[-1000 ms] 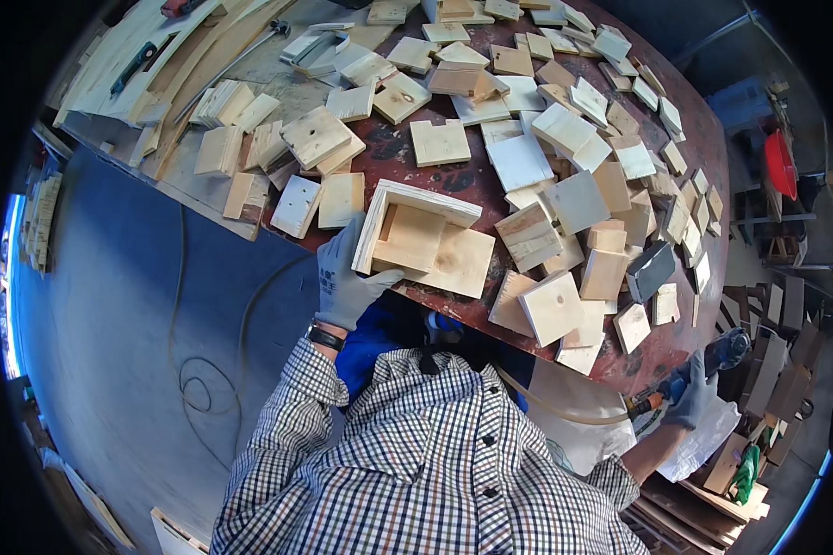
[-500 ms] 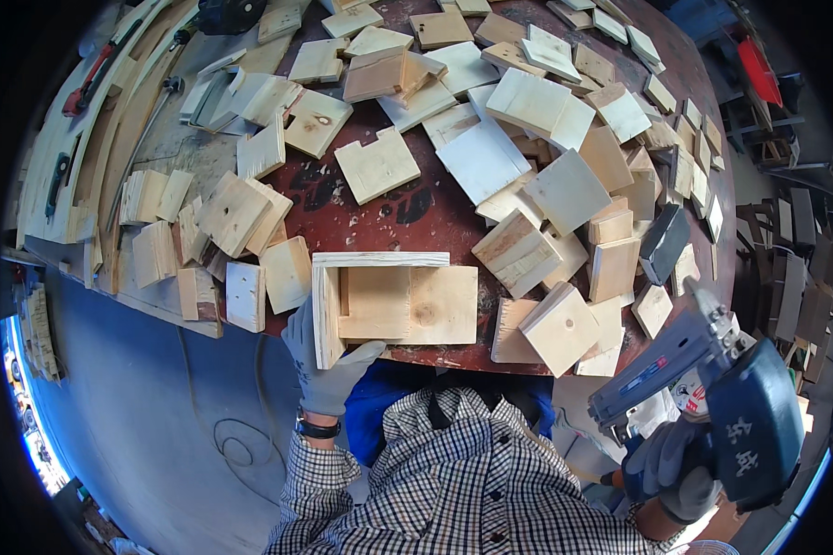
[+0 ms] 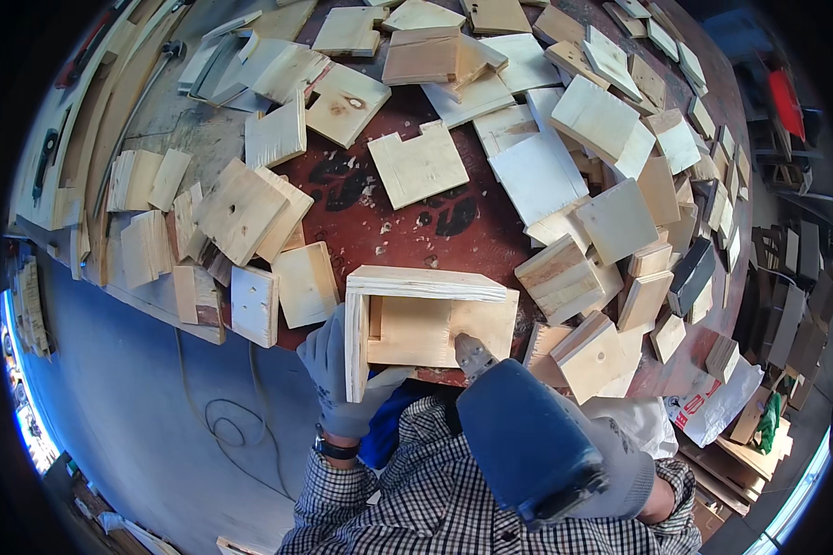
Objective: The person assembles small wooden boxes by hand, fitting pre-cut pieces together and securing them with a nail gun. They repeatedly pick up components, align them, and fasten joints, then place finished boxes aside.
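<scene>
A small open wooden box lies at the table's near edge, with a wall along its far side and another on its left. My left hand, in a grey glove, is closed on the left wall, its thumb along the near side. My right hand, gloved too, holds a blue nail gun by a grip mostly hidden behind the tool's body. The metal nose of the nail gun is over the bare board at the right of the box; whether it touches cannot be made out.
Loose wooden blocks are heaped across the dark red table. Just beyond the box lies a notched block. Long wood strips line the left side. A white plastic bag sits at the right, and a hose coils on the floor.
My right hand has swung the nail gun from the lower right in to the box. The box appears slightly tilted, still in my left hand. The whole view has shifted a little.
</scene>
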Demonstrator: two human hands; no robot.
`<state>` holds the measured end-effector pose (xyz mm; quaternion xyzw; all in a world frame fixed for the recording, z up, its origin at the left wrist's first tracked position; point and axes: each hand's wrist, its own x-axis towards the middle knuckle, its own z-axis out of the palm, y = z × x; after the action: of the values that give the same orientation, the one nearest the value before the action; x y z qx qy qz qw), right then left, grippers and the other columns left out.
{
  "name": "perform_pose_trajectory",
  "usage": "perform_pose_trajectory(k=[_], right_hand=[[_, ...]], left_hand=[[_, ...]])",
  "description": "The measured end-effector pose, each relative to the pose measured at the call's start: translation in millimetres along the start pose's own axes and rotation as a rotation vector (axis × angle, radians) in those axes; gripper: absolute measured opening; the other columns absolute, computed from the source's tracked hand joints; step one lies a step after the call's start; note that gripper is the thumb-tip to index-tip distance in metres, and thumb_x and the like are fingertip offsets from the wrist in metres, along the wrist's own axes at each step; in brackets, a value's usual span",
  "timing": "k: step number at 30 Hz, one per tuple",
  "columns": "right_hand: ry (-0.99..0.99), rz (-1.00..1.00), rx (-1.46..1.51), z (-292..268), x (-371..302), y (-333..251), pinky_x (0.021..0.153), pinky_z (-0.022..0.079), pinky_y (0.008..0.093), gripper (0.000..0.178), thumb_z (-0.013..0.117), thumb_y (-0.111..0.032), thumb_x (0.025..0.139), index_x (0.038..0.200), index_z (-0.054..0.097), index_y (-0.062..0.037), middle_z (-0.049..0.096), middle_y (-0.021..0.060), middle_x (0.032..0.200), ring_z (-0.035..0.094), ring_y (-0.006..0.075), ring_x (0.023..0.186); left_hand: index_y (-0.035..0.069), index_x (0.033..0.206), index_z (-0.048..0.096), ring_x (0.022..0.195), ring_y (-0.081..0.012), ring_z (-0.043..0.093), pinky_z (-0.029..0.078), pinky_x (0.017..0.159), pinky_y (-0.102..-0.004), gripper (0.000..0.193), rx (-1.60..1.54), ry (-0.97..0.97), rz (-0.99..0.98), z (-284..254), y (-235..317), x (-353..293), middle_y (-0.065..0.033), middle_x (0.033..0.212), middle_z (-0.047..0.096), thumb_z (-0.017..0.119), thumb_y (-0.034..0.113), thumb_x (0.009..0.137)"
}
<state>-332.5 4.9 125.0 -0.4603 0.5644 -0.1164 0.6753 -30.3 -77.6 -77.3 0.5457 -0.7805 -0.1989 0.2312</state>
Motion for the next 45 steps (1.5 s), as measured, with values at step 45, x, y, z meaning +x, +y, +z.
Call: perform_pose_trajectory(k=[45], right_hand=[[0.056, -0.022, -0.137, 5.8, 66.0, -37.1, 0.093, 0.058, 0.0379, 0.094, 0.084, -0.033, 0.089, 0.164, 0.034, -0.0073, 0.077, 0.0178, 0.115, 0.077, 0.0287, 0.105]], left_hand=[[0.026, 0.161, 0.023, 0.118, -0.0408, 0.062, 0.058, 0.093, -0.0524, 0.113, 0.051, 0.475, 0.129, 11.8, 15.4, -6.3, -0.0317, 0.156, 0.036, 0.095, 0.042, 0.076]])
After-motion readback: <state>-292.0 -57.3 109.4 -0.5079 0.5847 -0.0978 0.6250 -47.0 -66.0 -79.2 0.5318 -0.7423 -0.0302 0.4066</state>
